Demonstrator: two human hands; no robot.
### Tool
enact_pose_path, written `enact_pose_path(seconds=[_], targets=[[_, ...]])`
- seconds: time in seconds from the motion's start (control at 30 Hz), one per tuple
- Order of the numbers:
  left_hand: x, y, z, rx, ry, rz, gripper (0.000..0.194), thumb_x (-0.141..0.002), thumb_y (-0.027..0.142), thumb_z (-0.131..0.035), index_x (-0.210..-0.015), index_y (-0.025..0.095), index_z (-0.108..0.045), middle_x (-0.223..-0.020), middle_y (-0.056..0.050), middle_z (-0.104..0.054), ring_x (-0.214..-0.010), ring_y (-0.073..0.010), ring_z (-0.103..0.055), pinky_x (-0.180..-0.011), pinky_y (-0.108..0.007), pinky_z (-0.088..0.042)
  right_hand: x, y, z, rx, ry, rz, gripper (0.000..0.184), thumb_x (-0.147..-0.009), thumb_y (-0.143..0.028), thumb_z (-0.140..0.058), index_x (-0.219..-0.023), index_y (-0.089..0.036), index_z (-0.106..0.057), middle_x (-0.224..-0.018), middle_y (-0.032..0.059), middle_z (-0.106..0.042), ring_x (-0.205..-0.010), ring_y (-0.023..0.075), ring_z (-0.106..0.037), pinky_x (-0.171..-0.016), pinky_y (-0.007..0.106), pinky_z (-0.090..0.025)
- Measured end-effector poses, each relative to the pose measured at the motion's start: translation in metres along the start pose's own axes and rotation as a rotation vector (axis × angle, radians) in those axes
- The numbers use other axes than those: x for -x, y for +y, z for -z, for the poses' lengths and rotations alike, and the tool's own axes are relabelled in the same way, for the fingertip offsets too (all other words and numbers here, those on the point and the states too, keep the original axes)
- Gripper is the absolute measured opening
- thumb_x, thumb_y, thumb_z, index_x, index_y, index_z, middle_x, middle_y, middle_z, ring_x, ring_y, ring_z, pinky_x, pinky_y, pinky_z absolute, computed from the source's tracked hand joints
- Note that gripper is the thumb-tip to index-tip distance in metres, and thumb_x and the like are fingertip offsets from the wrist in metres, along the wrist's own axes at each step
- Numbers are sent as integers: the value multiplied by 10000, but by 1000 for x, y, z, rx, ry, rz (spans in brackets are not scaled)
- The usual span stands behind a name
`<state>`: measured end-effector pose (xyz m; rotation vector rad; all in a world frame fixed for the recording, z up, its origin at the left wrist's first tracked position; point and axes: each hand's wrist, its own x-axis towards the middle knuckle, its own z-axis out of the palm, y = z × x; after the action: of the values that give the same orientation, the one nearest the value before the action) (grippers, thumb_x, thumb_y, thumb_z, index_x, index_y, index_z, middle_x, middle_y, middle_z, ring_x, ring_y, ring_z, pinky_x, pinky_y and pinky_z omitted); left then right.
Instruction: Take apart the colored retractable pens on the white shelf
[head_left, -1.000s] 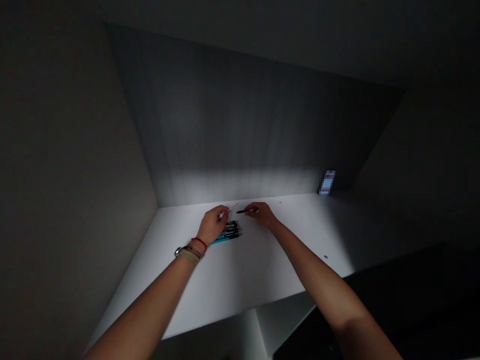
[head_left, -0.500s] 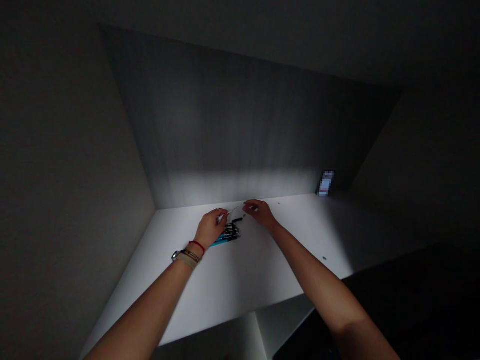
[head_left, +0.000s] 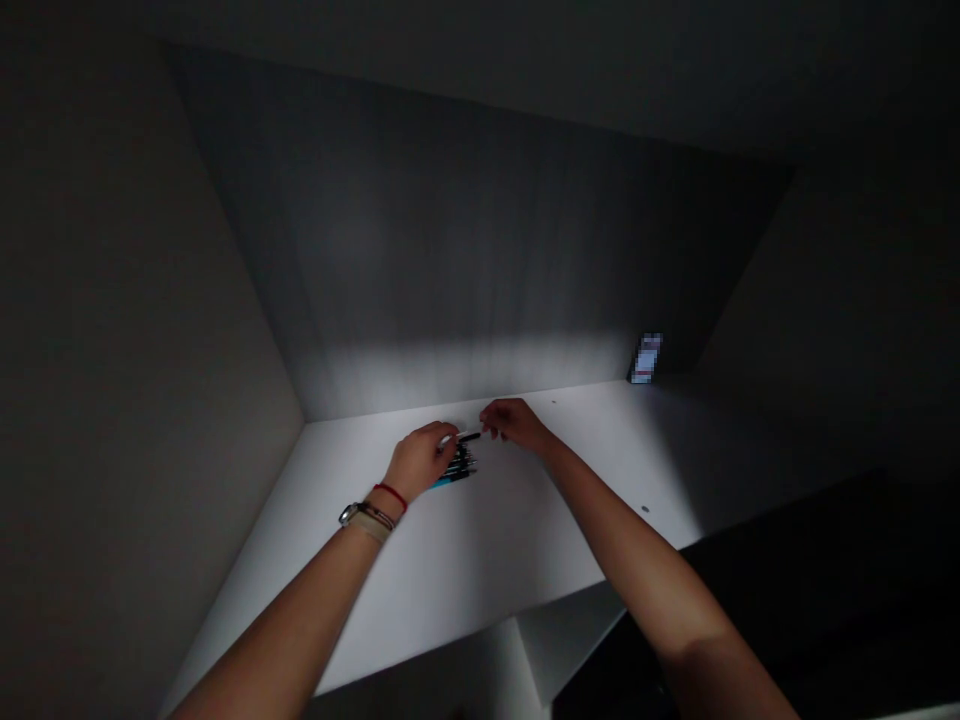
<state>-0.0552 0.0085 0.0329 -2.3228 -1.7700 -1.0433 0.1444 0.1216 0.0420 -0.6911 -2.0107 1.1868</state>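
Phone (head_left: 646, 358), one; white pen (head_left: 446, 440), one, grasped by left fingers (head_left: 432, 430); right fingers (head_left: 493, 412): grip unclear

Slim pens (head_left: 463, 463), mostly black, lie side by side near the back edge of the worktop (head_left: 517, 540), toward its back left corner; a bright blue one (head_left: 450, 481) is frontmost. Behind them a black pen (head_left: 470, 437) points rightward. A slim white piece, probably a pen (head_left: 448, 441), slants in the left hand (head_left: 421, 460).
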Motion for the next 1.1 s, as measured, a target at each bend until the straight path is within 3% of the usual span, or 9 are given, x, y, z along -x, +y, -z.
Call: enact_pose_path(seconds=[0.17,0.33,0.47,0.6,0.8,1.1], targets=[[0,-1,2,-1,0,1,248,-916,294,-489,-1031,223,-697,-1007,-63,-714,-857,-208,-661,-763,-291,-495,3,0,-5,-17,-40,-7,398,-740,-495,-714,-937,-153,-667,-642,-6,-630,-474,87,-531,-398,168,-393],[-1,2,1,29,-4,-14,251,-926,323,-489,-1020,235,-705,-1005,-54,-719,-848,-203,-661,-765,-281,-486,6,0,-11,71,-102,12,368,-748,-512,-697,-763,-147,-657,-541,-35,-542,-412,73,-455,-401,192,-354],[-1,0,6,-15,31,16,273,-938,338,-469,-1032,230,-701,-1016,-57,-724,-836,-205,-656,-724,-275,-467,3,6,1,80,6,15,332,-773,-487,-669,-767,-155,-654,-540,-33,-548,-419,80,-455,-415,199,-358],[-1,-11,13,22,121,141,280,-949,373,-448,-1034,234,-676,-905,-38,-731,-738,-187,-641,-640,-258,-431,-2,23,13,174,163,-36,308,-802,-463,-646,-798,-158,-690,-613,10,-635,-468,111,-526,-452,219,-405],[2,-26,24,241,251,285,332,-964,442,-400,-1032,209,-627,-763,-1,-700,-545,-130,-538,-554,-226,-382,-4,46,6,491,119,29,121,-821,-262,-663,-831,-186,-756,-856,68,-741,-749,174,-651,-751,299,-495],[16,-50,21,299,236,323,376,-915,477,-448,-995,176,-658,-711,-12,-689,-610,-157,-584,-599,-242,-419,-5,57,-5,545,187,138,176,-899,-250,-608,-977,-203,-759,-882,68,-670,-763,163,-608,-792,308,-496]])
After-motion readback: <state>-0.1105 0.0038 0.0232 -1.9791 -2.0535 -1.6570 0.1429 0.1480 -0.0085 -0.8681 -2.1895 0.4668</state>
